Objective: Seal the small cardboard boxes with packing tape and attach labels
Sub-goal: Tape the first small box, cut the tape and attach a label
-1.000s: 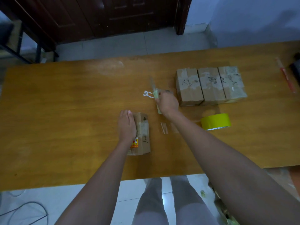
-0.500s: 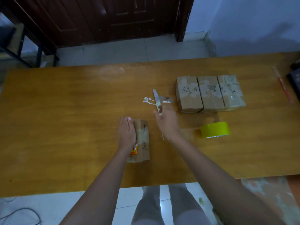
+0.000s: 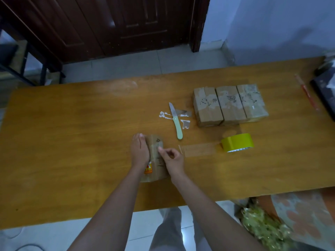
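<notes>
In the head view, the left hand (image 3: 139,151) lies flat with straight fingers on the left side of a small brown cardboard box (image 3: 155,158) marked in black pen, pressing it to the wooden desk (image 3: 72,142), probably so it cannot slide while tape is worked. The right hand (image 3: 172,160) rests against the box's right side, thumb and forefinger pinched together over its top as if picking at or pressing a tape end; whether anything lies between them I cannot tell. Just right of that hand a clear strip of packing tape (image 3: 199,150) lies stuck along the desk, running to the yellow-green tape roll (image 3: 237,142), left pulled out, apparently ready for the next cut. Just beyond the right hand lies a small knife with a pale green handle (image 3: 175,122), blade pointing away, near enough to reach, among torn white and grey tape scraps (image 3: 184,122). Farther off, beyond and right of the right hand, three taped and written-on cardboard boxes (image 3: 229,105) stand side by side, touching; they look finished and set aside.
</notes>
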The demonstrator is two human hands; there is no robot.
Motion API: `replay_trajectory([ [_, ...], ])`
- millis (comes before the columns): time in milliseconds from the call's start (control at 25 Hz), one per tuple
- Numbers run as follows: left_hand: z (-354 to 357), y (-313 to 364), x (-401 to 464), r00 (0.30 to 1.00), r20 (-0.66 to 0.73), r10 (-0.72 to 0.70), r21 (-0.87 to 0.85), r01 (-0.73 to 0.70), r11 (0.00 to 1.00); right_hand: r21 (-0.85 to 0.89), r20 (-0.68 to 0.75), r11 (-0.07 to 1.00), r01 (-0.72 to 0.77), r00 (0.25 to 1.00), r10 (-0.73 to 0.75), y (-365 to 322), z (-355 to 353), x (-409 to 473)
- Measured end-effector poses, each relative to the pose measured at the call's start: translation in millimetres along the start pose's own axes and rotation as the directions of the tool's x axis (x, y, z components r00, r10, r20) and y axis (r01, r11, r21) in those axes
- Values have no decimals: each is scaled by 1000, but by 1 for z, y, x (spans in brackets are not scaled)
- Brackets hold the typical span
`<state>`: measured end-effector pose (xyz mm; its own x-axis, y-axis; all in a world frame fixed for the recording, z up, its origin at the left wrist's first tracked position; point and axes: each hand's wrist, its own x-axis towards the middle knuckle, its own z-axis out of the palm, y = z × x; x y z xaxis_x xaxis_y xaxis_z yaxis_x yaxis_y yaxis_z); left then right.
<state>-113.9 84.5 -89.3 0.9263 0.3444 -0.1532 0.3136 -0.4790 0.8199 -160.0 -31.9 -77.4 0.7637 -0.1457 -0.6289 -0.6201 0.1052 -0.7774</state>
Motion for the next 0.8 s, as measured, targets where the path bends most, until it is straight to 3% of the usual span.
replay_trajectory([
  [120,-1,-2,-1,991,-10,-132,-73,131,989,157,-31,986,-64,997,70,0,0,2],
  [280,1,12,-2,969,47,-241,-147,245,958,71,-8,996,56,998,-56,-16,-3,-3],
  [400,2,22,-9,972,51,-229,-196,234,952,-44,11,990,135,991,-134,-28,-15,-11],
  [720,-7,65,-23,991,-4,-137,-197,134,971,-30,5,967,255,967,-255,-54,-36,-33],
  [800,-9,73,-22,992,-21,-127,-178,121,977,-136,41,939,315,949,-312,-63,-40,-38],
])
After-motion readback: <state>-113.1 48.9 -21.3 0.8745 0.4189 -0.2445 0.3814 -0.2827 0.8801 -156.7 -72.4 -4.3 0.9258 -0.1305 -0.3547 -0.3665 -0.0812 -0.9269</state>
